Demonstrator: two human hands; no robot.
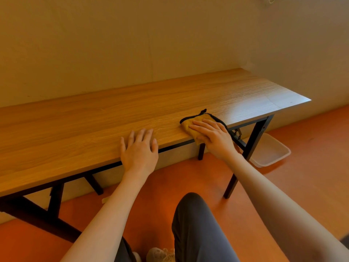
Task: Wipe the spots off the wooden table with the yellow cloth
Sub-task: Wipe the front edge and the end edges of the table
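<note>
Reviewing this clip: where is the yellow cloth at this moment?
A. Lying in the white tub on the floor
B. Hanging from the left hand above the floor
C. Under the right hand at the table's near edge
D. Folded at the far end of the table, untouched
C: the right hand lies flat with straight fingers on the yellow cloth at the near edge of the wooden table, while the left hand rests on bare wood.

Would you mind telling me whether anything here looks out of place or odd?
Only small things: the cloth hangs partly over the table's near edge under the right hand, and a pale tub sits on the floor by the table's right end. No spill or damage shows.
</note>
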